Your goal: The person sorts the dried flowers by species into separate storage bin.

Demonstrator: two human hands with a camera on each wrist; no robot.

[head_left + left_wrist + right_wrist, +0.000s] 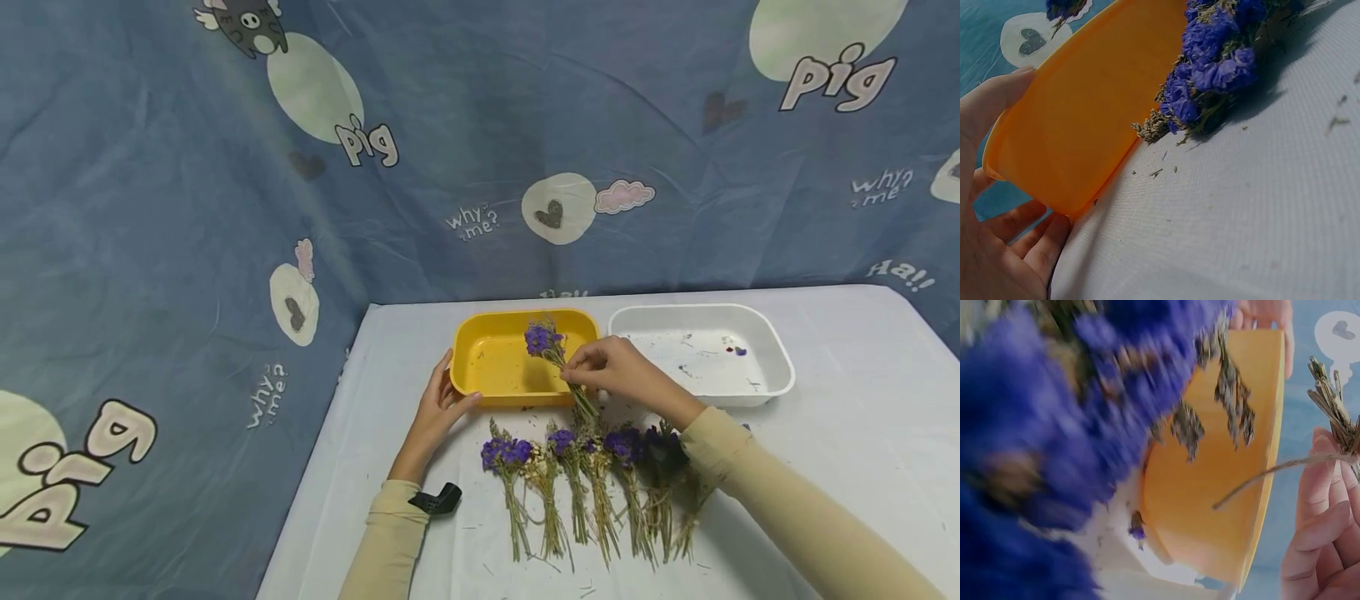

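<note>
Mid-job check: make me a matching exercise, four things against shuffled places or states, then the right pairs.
1. Left hand
2. Right hand
3. White tray
4. Row of bunches

A. Pinches a purple-flowered bunch
B. Stands right of the yellow tray
C. Lies on the table in front of both trays
D. Holds the yellow tray's left end

Pairs: 1-D, 2-A, 3-B, 4-C

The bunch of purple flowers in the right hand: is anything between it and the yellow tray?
Nothing visible does. In the head view the right hand holds the bunch reaching over the near rim of the open yellow tray; the other bunches lie on the table in front.
</note>
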